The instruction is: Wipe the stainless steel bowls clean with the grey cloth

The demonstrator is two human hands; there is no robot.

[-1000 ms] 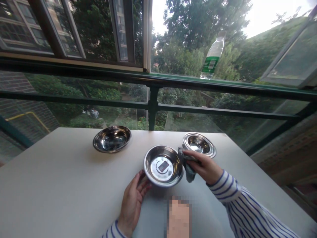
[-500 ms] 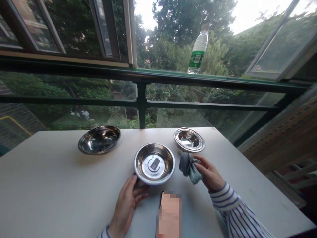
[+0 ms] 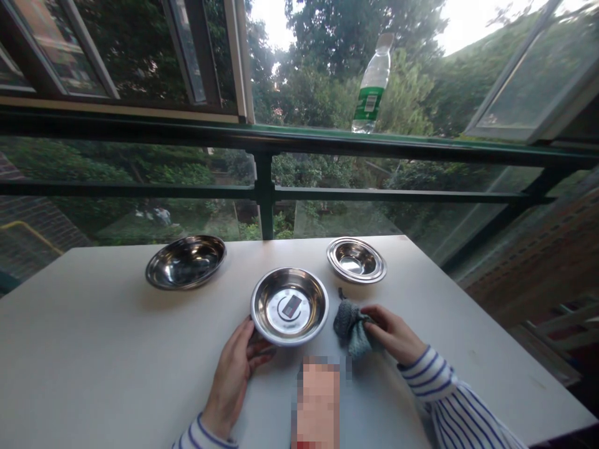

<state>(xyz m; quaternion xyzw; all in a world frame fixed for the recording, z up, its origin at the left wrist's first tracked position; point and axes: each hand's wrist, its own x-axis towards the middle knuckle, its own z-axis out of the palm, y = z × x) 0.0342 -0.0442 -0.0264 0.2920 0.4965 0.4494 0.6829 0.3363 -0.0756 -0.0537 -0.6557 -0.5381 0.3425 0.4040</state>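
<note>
A steel bowl [image 3: 289,305] with a round label inside stands on the white table [image 3: 93,349] in front of me. My left hand [image 3: 236,368] rests against its near left rim, fingers curled round the edge. My right hand [image 3: 390,333] lies on the table to the bowl's right, pinching a crumpled grey-blue cloth [image 3: 350,327] that touches the tabletop beside the bowl.
A second steel bowl [image 3: 186,262] sits at the back left and a smaller one [image 3: 356,259] at the back right. A plastic water bottle [image 3: 371,84] stands on the green window rail [image 3: 421,146]. The table's right edge drops off near a brick wall.
My right hand drew the cloth off the middle bowl's rim and lowered it to the table on the right. The view shifted slightly; my left hand stays at the bowl.
</note>
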